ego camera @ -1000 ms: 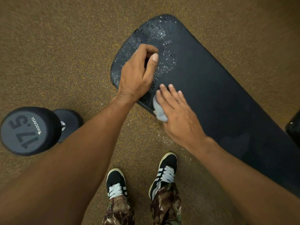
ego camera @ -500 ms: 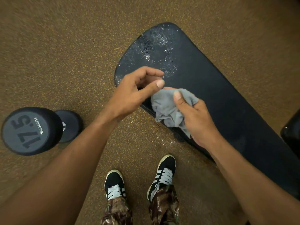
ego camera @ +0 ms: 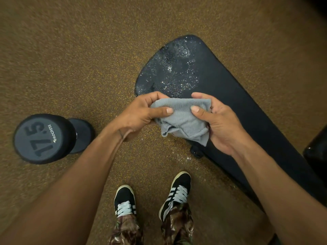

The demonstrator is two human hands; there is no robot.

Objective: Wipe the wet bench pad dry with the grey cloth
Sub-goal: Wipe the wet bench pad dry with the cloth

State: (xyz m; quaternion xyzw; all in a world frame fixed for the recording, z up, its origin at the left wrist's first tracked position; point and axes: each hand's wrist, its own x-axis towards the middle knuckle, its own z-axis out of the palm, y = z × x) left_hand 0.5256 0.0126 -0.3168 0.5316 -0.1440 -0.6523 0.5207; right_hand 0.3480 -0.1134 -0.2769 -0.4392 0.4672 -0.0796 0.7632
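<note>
Grey cloth [ego camera: 182,119] was gripped by both sets of fingers [ego camera: 159,110]. The left hand [ego camera: 139,114] pinched its left edge, thumb on top and the other fingers curled behind. The right hand [ego camera: 221,126] pinched the right edge in the same way. The fabric was stretched between them, with loose corners hanging below. It was held over the near edge of the bench pad [ego camera: 244,106], apparently lifted off the surface, just short of the wet patch [ego camera: 177,69]. That patch of beaded droplets covered the pad's rounded end; the stretch toward the right looked matte and dry.

The step in hand seemed to be opening the cloth out to get a usable face. Doing it well would mean folding it into a flat wad and laying it down under a flat palm. Overlapping strokes should then run from the dry side toward the rounded end, so water was carried off rather than smeared back. The cloth would need turning once a face was soaked.

A 17.5 dumbbell [ego camera: 44,138] stood on the speckled floor [ego camera: 79,50], well apart to the left.
</note>
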